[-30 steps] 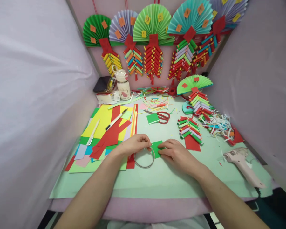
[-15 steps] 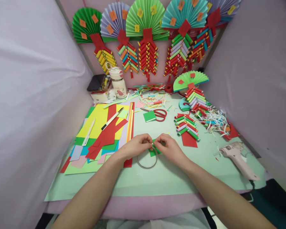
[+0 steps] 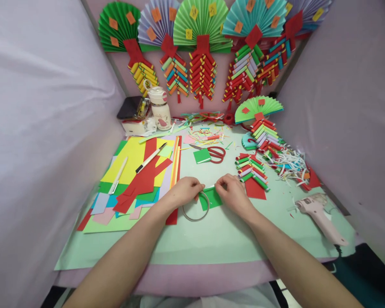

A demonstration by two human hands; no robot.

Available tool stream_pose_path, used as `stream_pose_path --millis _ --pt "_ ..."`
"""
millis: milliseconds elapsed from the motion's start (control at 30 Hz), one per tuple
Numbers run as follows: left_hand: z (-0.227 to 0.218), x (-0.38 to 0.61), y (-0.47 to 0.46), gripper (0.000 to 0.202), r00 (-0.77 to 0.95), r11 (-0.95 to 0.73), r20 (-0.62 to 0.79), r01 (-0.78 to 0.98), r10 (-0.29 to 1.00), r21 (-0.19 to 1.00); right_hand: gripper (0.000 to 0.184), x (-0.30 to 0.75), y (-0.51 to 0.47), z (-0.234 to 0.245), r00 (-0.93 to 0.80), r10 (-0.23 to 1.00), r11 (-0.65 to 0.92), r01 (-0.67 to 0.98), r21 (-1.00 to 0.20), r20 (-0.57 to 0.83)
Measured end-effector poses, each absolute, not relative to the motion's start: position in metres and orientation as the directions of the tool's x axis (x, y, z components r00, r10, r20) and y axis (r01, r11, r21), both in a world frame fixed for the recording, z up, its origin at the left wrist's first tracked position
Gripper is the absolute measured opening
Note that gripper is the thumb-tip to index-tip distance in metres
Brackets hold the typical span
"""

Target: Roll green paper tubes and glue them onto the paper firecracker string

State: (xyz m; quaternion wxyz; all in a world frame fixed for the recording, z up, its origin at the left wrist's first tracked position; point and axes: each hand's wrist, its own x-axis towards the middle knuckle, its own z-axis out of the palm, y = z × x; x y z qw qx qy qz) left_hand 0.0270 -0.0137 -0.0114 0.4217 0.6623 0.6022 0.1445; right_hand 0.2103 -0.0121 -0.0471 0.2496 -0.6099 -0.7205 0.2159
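In the head view my left hand (image 3: 188, 190) pinches a narrow ring-shaped roll of tape (image 3: 196, 220), which hangs down from the fingertips. A small green paper piece (image 3: 213, 200) lies flat on the table between my hands. Along its far edge runs a thin whitish strip of tape (image 3: 209, 187), stretched from the roll to my right hand (image 3: 232, 192). The right thumb and fingertips are pinched together on the strip's end at the paper's far right corner. Beyond them lie a stack of green paper pieces (image 3: 201, 156) and red-handled scissors (image 3: 217, 155).
Coloured paper sheets (image 3: 128, 162) with two pen-like tools cover the left side. Rolled-paper firecracker strings (image 3: 253, 171) lie right of my hands, near a glue gun (image 3: 322, 218). A white bottle (image 3: 160, 109) stands at the back left. Paper fans (image 3: 200, 23) hang on the wall.
My hands have moved apart. The right hand has gone right along the paper's far edge, drawing out the strip. The roll has shifted slightly left, and more of the green paper shows.
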Motion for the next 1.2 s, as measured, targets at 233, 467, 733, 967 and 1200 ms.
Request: stream_pose_path --millis 233,467,733,967,1200 --pt "-0.010 0.026 -0.011 0.027 0.187 0.099 -0.338 0.733 0.922 0.673 0.013 0.209 -0.015 -0.047 -0.151 0.986 0.164 0.765 -0.623 0.074" --pt "-0.019 0.029 -0.014 0.018 0.131 0.106 -0.302 0.747 0.944 0.657 0.014 0.208 -0.015 -0.050 -0.167 0.984 0.175 0.821 -0.543 0.065" --pt "-0.018 0.032 -0.016 0.018 0.102 0.120 -0.319 0.786 0.942 0.606 0.014 0.207 -0.012 -0.051 -0.194 0.979 0.201 0.834 -0.515 0.068" --pt "-0.019 0.033 -0.020 0.016 0.089 0.118 -0.332 0.824 0.939 0.555 0.013 0.208 -0.010 -0.052 -0.208 0.977 0.202 0.834 -0.514 0.047" --pt "-0.006 0.032 -0.021 0.018 0.100 0.123 -0.334 0.801 0.937 0.586 0.012 0.210 -0.011 -0.047 -0.178 0.978 0.207 0.785 -0.584 0.108"
